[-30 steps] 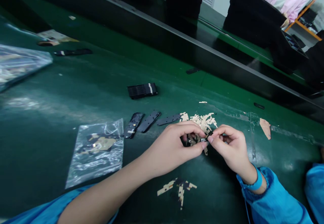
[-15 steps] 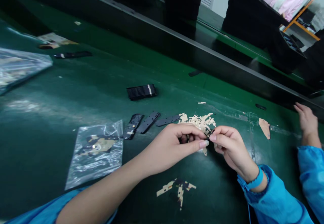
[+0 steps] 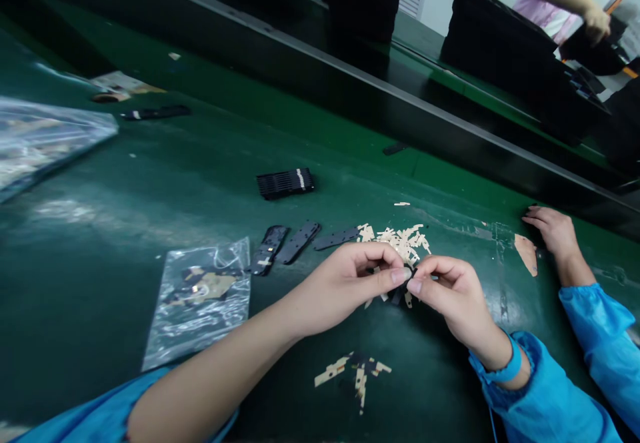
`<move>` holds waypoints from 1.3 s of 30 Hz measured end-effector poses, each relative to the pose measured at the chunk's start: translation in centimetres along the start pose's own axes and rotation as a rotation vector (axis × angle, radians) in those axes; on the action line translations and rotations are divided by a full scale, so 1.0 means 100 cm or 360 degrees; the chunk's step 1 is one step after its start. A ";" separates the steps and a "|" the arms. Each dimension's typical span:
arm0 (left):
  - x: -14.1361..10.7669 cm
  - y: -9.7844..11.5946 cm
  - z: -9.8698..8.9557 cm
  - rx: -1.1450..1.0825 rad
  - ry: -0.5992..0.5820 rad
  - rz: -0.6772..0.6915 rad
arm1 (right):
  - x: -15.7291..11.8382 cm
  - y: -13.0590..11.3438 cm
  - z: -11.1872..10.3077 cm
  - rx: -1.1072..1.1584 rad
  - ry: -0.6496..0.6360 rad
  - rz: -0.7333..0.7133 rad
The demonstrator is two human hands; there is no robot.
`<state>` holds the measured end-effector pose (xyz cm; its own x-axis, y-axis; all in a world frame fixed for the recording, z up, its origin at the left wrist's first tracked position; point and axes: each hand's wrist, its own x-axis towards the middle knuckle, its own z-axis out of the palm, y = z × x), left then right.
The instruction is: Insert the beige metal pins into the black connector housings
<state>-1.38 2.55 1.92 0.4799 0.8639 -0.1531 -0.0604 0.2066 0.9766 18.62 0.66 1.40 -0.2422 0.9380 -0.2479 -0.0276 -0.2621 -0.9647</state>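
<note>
My left hand [image 3: 353, 279] and my right hand [image 3: 447, 289] meet fingertip to fingertip, both pinching a small black part [image 3: 409, 272]. The fingers cover most of it, and its exact kind is hidden. Right behind and beneath my hands spreads a pile of small cream-coloured flat pieces [image 3: 400, 239]. Nearer to me lies a smaller group of cream and dark pieces [image 3: 360, 377]. Left of my hands, several long black plastic covers rest side by side, among them one with small holes [image 3: 299, 243] and one with a pale patch [image 3: 267, 251].
A clear bag [image 3: 210, 316] with cream and dark pieces lies left, a larger bag [image 3: 50, 139] farther left. Behind stands a ribbed black stack [image 3: 286, 183]. A co-worker's hand [image 3: 557, 236] rests at right by a brown scrap [image 3: 526, 255]. A dark ledge [image 3: 400, 96] crosses the back.
The co-worker's hand at right has moved left, to where the small black piece lay. My fingertips have shifted slightly on the black part. In the background, a person's arm has come into view.
</note>
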 end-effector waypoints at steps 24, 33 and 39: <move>0.003 -0.009 0.002 -0.0060 -0.0105 0.0013 | 0.002 0.002 0.001 0.0357 -0.0035 0.0151; 0.004 -0.014 0.004 -0.0134 -0.0115 -0.0087 | 0.003 0.006 0.000 0.0328 0.0001 0.0154; 0.008 -0.020 0.008 -0.0139 -0.0096 -0.0117 | 0.005 0.009 -0.001 0.0319 0.0022 0.0152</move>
<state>-0.21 2.46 -0.07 0.5372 0.8164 -0.2120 -0.0977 0.3098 0.9458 18.54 0.91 0.43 -0.2398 0.9094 -0.3397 -0.1978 -0.3883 -0.9000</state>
